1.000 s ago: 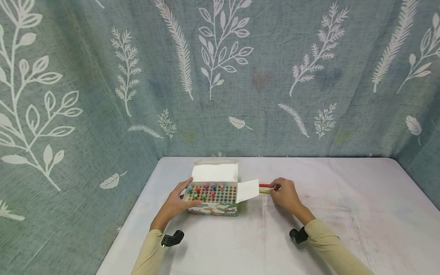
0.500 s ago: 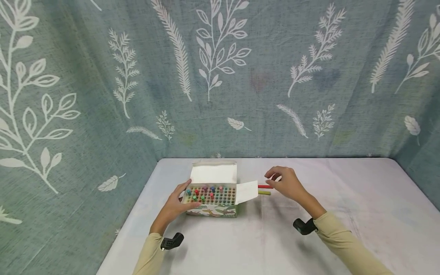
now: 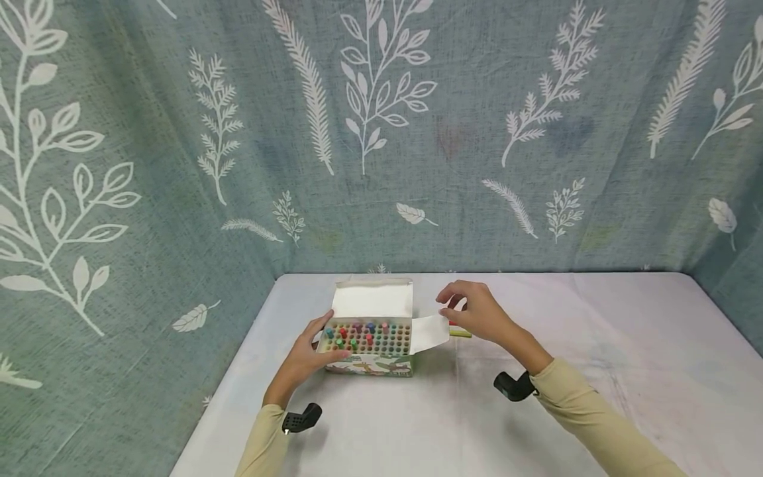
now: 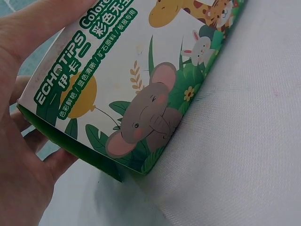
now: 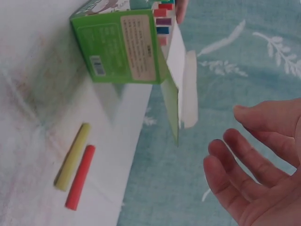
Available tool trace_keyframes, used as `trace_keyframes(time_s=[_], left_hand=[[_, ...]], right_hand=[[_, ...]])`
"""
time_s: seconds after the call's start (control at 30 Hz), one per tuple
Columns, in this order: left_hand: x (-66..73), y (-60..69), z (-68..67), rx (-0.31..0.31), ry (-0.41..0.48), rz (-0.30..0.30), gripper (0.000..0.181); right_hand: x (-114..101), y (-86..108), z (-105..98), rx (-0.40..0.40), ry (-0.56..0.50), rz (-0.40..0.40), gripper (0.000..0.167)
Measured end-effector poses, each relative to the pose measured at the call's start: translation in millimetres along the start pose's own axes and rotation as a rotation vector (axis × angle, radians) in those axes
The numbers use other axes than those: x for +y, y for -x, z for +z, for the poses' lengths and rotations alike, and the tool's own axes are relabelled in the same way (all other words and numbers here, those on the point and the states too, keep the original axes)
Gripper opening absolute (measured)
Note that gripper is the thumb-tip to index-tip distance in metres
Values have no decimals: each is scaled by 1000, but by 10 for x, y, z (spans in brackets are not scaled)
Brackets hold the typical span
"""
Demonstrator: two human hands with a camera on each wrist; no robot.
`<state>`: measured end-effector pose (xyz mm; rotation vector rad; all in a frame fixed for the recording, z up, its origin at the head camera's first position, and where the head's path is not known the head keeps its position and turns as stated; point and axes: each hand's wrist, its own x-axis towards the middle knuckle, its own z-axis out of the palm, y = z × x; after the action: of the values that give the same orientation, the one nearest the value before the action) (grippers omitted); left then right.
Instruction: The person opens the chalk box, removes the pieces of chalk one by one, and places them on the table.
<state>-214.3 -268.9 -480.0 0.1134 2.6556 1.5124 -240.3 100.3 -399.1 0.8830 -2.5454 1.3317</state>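
Observation:
The chalk box (image 3: 369, 364) stands with its lid (image 3: 373, 299) raised and a side flap (image 3: 429, 332) out to the right; several coloured sticks poke up from its holed tray. My left hand (image 3: 303, 361) grips the box's left end, thumb along the front edge; the left wrist view shows the printed front (image 4: 141, 108). Above the side flap hovers my right hand (image 3: 479, 313), fingers bent and apart, holding nothing in the right wrist view. Beneath it a red stick (image 5: 81, 178) and a yellow-green stick (image 5: 72, 157) lie side by side on the table.
The white table (image 3: 417, 424) reaches back to a blue-green curtain (image 3: 381, 199) with white leaf patterns, which also hangs along the left and right sides. A black wrist camera is strapped at each sleeve.
My right hand has let go of the two sticks, lifted and moved left over the side flap. The sticks stay lying beside the box, and my left hand keeps its grip.

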Motion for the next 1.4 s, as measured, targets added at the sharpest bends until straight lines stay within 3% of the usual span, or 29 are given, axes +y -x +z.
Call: trace_keyframes(time_s=[0.27,0.63,1.4], left_hand=[[6,23,-16,7,0,-10,96],[15,24,-13,8,-17,-8,97],[-1,8,3,3,60,-29,95]], right_hand=[[-148,-97,85,-46,33,-73,13],[-230,-244,248,-125,63,-113,15],[-277,-517,813,-346,124,-65,17]])
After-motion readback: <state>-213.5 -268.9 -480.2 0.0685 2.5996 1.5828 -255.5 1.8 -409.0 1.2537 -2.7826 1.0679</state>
